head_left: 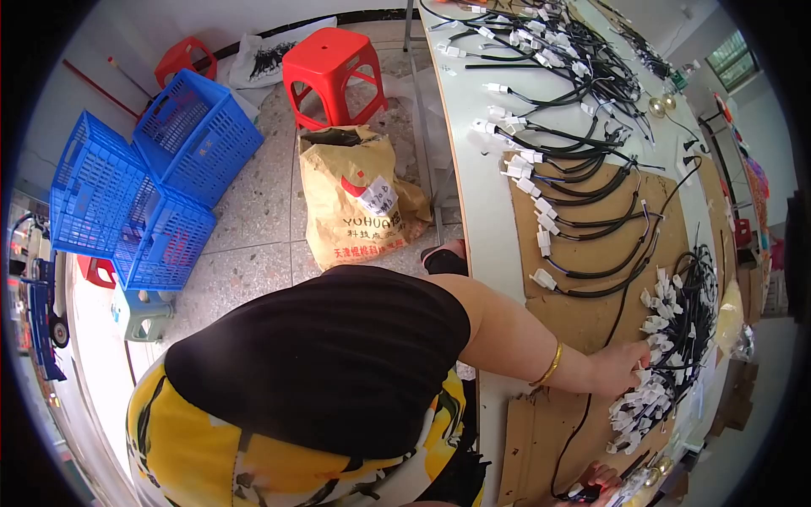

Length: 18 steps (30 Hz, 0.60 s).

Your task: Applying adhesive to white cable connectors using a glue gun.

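Observation:
My left hand (621, 369), with a gold bracelet at the wrist, reaches to the edge of a heaped pile of wire harnesses (646, 406). Its fingers are pinched together at a white plug in this pile, which has black sheathed cables. At the lower edge, my right hand (601, 477) is partly cut off. Its fingers are curled round a small dark piece with a light part, too unclear to name. A long black cord (585, 406) runs over the cardboard to that hand. Beyond my left arm, several harnesses (583, 224) lie in a curved row, white plugs toward the table edge.
Cardboard (549, 338) covers part of the white table (463, 93). More harnesses (549, 42) are heaped at its far end. On the floor stand a brown paper sack (338, 194), a red stool (334, 55) and stacked blue crates (198, 139).

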Tool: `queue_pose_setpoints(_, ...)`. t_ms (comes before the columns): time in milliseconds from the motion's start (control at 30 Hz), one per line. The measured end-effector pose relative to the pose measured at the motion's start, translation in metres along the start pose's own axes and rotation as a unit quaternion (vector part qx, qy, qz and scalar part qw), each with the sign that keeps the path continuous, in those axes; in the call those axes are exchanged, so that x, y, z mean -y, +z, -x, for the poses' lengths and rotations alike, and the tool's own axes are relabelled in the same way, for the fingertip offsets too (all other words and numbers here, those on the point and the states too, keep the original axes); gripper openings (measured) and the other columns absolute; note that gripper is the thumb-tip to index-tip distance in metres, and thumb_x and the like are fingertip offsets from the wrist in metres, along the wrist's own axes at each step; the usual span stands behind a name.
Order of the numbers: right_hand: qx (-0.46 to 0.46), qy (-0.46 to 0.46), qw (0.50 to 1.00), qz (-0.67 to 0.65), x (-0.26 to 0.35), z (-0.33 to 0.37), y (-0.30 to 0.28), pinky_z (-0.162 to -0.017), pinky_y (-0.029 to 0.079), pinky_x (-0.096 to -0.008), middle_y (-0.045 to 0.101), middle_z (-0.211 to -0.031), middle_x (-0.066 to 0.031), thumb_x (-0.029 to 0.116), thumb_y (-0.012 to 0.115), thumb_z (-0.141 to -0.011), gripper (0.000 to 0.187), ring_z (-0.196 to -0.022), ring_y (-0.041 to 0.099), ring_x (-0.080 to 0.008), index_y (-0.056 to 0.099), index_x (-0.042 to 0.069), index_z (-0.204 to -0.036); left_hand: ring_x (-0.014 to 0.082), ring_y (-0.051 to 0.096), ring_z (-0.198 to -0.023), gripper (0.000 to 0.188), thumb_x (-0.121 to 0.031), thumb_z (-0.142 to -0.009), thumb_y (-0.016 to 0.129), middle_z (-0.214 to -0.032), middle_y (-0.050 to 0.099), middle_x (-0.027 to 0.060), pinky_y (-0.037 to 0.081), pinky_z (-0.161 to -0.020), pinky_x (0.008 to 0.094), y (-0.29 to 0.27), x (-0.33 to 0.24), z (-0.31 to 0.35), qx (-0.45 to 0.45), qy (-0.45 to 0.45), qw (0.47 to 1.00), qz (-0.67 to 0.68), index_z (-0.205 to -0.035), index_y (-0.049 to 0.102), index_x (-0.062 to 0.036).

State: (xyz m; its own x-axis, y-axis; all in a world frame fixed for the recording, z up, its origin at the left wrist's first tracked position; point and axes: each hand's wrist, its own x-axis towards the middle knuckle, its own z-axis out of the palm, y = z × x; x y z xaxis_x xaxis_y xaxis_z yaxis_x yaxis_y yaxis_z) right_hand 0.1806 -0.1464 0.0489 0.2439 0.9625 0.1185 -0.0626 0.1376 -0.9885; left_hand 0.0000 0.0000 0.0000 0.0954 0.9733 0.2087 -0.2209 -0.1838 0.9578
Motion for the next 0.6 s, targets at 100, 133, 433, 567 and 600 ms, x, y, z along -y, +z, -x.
queue_pose_setpoints(100, 0.059, -0.025, 0.997, -0.05, 0.003, -0.003, 0.006, -0.051, 0.031, -0.0269, 0.05, -0.067, -0.0047, 0.034, 0.054, -0.082, 0.026, -0.058, 0.041, -0.0153, 0.055, 0.008, -0.086, 0.0316, 0.058, -0.074, 0.032, -0.007, -0.065, 0.059, -0.077, 0.061, 0.0176, 0.045, -0.065, 0.0351, 0.002, 0.004, -0.002, -0.008, 0.02, 1.0, -0.008, -0.093, 0.046, 0.0005)
queue_pose_setpoints(133, 0.063, -0.025, 0.996, -0.051, 0.001, -0.004, 0.005, -0.052, 0.031, -0.0272, 0.049, -0.067, -0.0045, 0.034, 0.053, -0.082, 0.026, -0.058, 0.041, -0.0151, 0.054, 0.008, -0.085, 0.0309, 0.059, -0.073, 0.03, -0.007, -0.065, 0.06, -0.077, 0.061, 0.0176, 0.046, -0.065, 0.0347, 0.001, 0.005, -0.003, -0.012, 0.024, 1.0, -0.009, -0.09, 0.047, 0.0013)
queue_pose_setpoints(433, 0.076, -0.047, 0.994, -0.061, -0.019, -0.008, -0.005, -0.062, 0.032, -0.0293, 0.038, -0.065, -0.0024, 0.032, 0.044, -0.082, 0.026, -0.058, 0.034, -0.0135, 0.04, 0.007, -0.077, 0.027, 0.06, -0.071, 0.026, -0.013, -0.066, 0.062, -0.077, 0.061, 0.0172, 0.047, -0.064, 0.0325, -0.02, -0.012, -0.001, 0.019, -0.015, 0.999, -0.03, -0.084, 0.059, 0.0052)
queue_pose_setpoints(567, 0.108, -0.073, 0.99, -0.047, -0.014, -0.005, -0.009, -0.06, 0.034, -0.0262, 0.033, -0.058, -0.001, 0.029, 0.048, -0.082, 0.03, -0.052, 0.03, -0.0113, 0.036, 0.009, -0.064, 0.0211, 0.058, -0.064, 0.02, -0.013, -0.069, 0.061, -0.07, 0.061, 0.015, 0.046, -0.06, 0.031, -0.009, -0.011, -0.002, 0.022, 0.016, 0.998, -0.051, -0.082, 0.061, 0.002)
queue_pose_setpoints(600, 0.068, -0.072, 0.994, 0.039, -0.018, -0.003, -0.023, -0.059, 0.034, -0.0271, 0.036, -0.057, -0.0021, 0.031, 0.044, -0.083, 0.035, -0.052, 0.033, -0.0123, 0.038, 0.008, -0.058, 0.0186, 0.058, -0.063, 0.019, -0.013, -0.069, 0.061, -0.069, 0.061, 0.0144, 0.046, -0.06, 0.0308, -0.005, -0.009, -0.004, 0.037, 0.007, 0.998, -0.042, -0.081, 0.061, 0.0014)
